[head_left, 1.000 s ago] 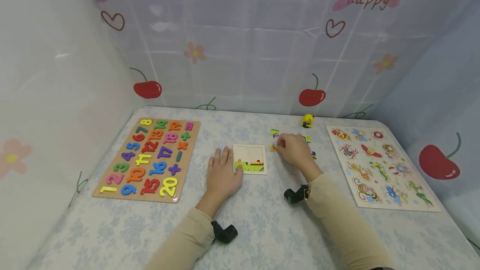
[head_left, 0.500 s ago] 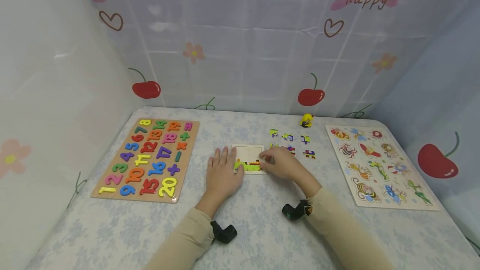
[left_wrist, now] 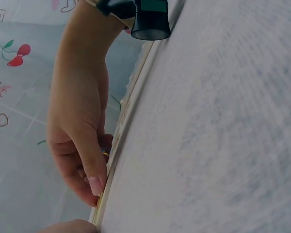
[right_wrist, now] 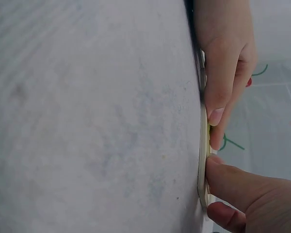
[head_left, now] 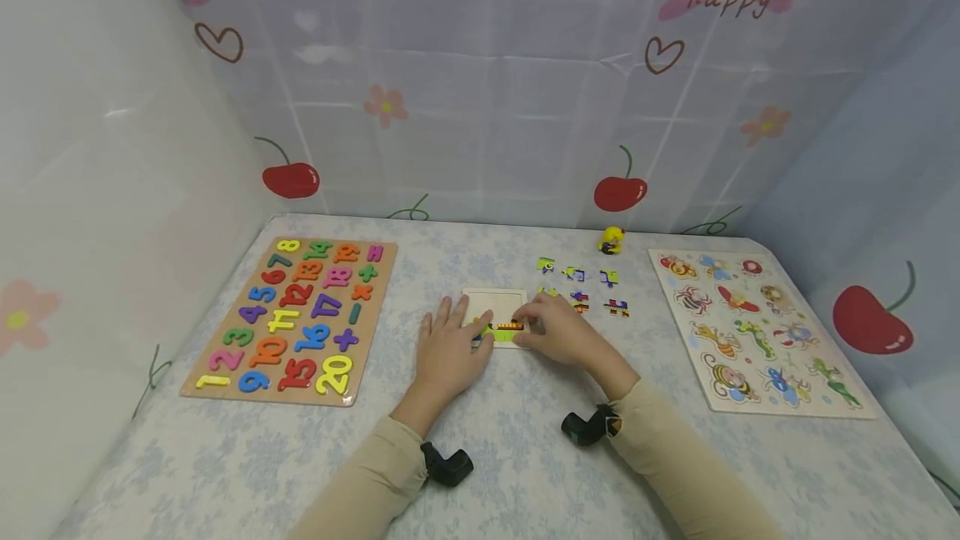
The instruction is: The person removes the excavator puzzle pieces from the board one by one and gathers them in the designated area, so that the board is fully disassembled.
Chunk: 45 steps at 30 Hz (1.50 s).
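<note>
A small wooden puzzle board lies flat at the table's middle, with green, orange and red pieces along its near side. My left hand rests over its left edge, fingers mostly straight; thumb and forefinger touch the pieces there. At the board's right edge is my right hand, fingers curled, thumb and forefinger tips against frame or piece; what lies between them is hidden. Behind the right hand lie several loose puzzle pieces in two rows. In the right wrist view, the left thumb sits by a yellow-green piece.
To the left lies a number board with colored numerals. On the right is an insect-picture board. A small yellow toy figure stands at the back. Patterned cloth covers the table; a printed curtain hangs behind it.
My right hand has moved left and nearer from the loose pieces to the board's right edge, uncovering those pieces. The left thumb and forefinger have shifted inward over the board's left pieces.
</note>
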Motion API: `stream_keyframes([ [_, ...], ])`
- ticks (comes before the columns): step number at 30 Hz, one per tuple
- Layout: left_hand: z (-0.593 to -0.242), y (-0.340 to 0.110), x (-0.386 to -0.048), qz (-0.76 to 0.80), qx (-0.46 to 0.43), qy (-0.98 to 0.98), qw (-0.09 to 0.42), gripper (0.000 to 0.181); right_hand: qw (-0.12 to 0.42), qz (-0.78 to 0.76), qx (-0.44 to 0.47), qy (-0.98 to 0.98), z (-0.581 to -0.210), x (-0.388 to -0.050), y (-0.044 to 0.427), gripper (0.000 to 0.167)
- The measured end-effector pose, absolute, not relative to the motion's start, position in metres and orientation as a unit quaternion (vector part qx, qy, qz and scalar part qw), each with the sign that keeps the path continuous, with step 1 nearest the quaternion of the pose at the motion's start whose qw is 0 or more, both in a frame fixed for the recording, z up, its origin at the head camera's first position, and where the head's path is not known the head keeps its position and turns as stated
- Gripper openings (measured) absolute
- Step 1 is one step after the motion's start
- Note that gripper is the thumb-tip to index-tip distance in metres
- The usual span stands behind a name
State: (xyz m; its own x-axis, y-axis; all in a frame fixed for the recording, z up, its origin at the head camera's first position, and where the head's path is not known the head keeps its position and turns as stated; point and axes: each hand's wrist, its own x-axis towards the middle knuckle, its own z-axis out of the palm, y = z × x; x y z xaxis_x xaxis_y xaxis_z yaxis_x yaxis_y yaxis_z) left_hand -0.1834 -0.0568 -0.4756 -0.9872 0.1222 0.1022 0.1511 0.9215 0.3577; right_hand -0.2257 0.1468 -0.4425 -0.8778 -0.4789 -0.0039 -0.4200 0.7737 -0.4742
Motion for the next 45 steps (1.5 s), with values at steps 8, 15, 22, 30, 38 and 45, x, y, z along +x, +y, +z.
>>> stream_keyframes([
  [8, -0.477, -0.057, -0.184, -0.187, -0.079, -0.978, 0.044, 0.042, 0.086, -0.302, -0.213, 0.925, -0.443, -0.228, 0.142, 0.024],
  [15, -0.478, -0.057, -0.185, -0.189, -0.079, -0.978, 0.048, 0.042, 0.088, -0.353, -0.192, 0.912, -0.440, -0.225, 0.141, 0.019],
  [22, -0.479, -0.056, -0.184, -0.197, -0.074, -0.977, 0.048, 0.042, 0.078, -0.380, -0.172, 0.906, -0.433, -0.223, 0.157, 0.016],
  [30, -0.480, -0.057, -0.184, -0.214, -0.076, -0.973, 0.050, 0.042, 0.102, -0.349, -0.144, 0.920, -0.426, -0.217, 0.201, 0.017],
  [38, -0.481, -0.058, -0.184, -0.213, -0.077, -0.973, 0.056, 0.042, 0.131, -0.320, -0.129, 0.930, -0.421, -0.210, 0.255, 0.018],
  [45, -0.480, -0.057, -0.184, -0.217, -0.079, -0.971, 0.058, 0.042, 0.153, -0.304, -0.110, 0.934, -0.417, -0.203, 0.282, 0.019],
])
